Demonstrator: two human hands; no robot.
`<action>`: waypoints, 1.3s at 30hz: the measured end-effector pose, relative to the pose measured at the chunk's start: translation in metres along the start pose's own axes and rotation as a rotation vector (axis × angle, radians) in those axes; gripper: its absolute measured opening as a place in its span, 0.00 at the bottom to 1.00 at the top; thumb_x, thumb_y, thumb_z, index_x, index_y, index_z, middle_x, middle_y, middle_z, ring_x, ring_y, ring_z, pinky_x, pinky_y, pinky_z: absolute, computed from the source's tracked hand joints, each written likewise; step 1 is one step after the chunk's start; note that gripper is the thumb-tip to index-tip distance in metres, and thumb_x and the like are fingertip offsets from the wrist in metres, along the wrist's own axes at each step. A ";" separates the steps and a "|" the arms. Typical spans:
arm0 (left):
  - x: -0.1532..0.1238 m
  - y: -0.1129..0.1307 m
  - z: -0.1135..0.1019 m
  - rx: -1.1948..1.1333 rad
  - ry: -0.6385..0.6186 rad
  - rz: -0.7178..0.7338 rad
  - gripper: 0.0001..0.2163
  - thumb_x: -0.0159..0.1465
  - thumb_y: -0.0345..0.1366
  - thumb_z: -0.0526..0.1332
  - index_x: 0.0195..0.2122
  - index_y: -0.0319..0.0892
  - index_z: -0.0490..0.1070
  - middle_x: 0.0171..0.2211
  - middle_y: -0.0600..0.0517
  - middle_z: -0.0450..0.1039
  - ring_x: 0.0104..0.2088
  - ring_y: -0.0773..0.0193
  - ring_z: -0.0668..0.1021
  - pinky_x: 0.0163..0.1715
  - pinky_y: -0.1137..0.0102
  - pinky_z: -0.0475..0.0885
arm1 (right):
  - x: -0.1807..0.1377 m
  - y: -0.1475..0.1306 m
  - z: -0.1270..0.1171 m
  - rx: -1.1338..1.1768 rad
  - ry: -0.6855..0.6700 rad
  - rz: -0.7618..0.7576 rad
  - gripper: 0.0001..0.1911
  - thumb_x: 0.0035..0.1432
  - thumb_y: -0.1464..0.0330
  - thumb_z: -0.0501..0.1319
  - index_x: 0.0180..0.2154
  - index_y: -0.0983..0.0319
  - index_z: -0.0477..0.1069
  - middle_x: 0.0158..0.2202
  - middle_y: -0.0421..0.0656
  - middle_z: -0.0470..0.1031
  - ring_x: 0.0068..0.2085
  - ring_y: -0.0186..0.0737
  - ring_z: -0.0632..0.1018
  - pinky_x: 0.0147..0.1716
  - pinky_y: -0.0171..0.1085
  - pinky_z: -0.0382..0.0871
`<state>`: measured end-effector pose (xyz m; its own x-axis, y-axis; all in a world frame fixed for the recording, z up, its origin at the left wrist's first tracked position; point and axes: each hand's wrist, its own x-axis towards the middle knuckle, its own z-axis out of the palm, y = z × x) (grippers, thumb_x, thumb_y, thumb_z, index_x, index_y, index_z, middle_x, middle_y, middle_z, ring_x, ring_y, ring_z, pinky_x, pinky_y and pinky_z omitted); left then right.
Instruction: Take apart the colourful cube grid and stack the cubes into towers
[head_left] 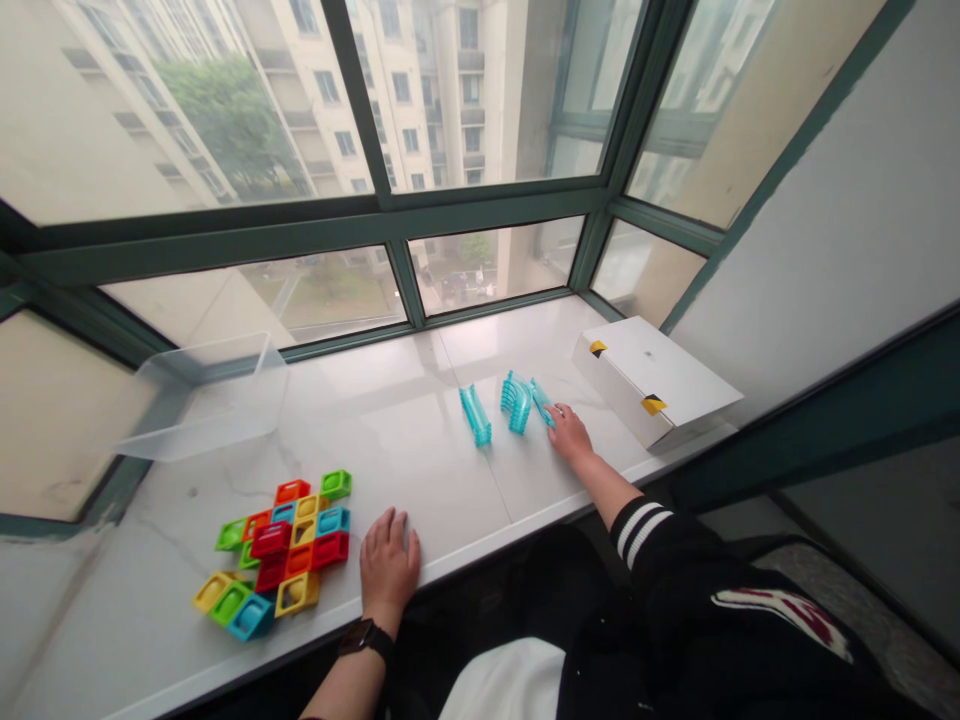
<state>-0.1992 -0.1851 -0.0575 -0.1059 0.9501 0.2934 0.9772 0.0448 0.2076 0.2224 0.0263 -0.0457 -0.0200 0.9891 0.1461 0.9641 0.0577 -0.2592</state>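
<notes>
My left hand (pixel 390 560) lies on the white ledge near its front edge, fingers stretched out and nothing in them. Just left of it sits a group of colourful toy blocks (pixel 300 535) in red, yellow, green, blue and orange, several of them with round hollows. Farther right, my right hand (pixel 571 433) has its fingers closed on the near end of a straight translucent teal track piece (pixel 540 398). Beside that piece is a curved teal track piece (pixel 517 402). Another straight teal track piece (pixel 475 415) lies apart to the left.
A clear plastic bin (pixel 217 415) stands at the back left by the window. At the right, a white box (pixel 664 375) with yellow-and-black tape tabs stands near the wall. Window frames (pixel 322 225) border the ledge (pixel 405 420) behind.
</notes>
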 end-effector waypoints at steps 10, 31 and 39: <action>0.001 0.000 -0.001 -0.016 -0.012 0.001 0.18 0.72 0.36 0.55 0.59 0.40 0.74 0.62 0.38 0.71 0.62 0.44 0.71 0.63 0.50 0.67 | -0.016 0.007 0.007 0.013 0.037 0.172 0.35 0.67 0.64 0.61 0.70 0.66 0.56 0.59 0.56 0.76 0.56 0.53 0.74 0.56 0.44 0.63; -0.001 0.001 0.000 0.019 -0.006 0.004 0.17 0.73 0.37 0.54 0.59 0.40 0.74 0.63 0.39 0.72 0.62 0.46 0.71 0.63 0.52 0.67 | -0.005 -0.020 0.000 -0.045 -0.024 0.298 0.33 0.69 0.63 0.59 0.71 0.64 0.56 0.59 0.57 0.77 0.58 0.56 0.74 0.53 0.45 0.63; -0.002 0.005 -0.001 -0.003 -0.010 -0.021 0.17 0.73 0.37 0.55 0.58 0.40 0.74 0.63 0.40 0.71 0.63 0.46 0.71 0.64 0.52 0.66 | -0.068 -0.011 0.028 0.061 0.105 0.109 0.33 0.67 0.66 0.52 0.71 0.67 0.55 0.67 0.59 0.68 0.67 0.56 0.66 0.65 0.52 0.61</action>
<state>-0.1946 -0.1871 -0.0557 -0.1250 0.9518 0.2800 0.9742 0.0642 0.2165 0.2057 -0.0377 -0.0792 0.1148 0.9704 0.2124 0.9409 -0.0377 -0.3365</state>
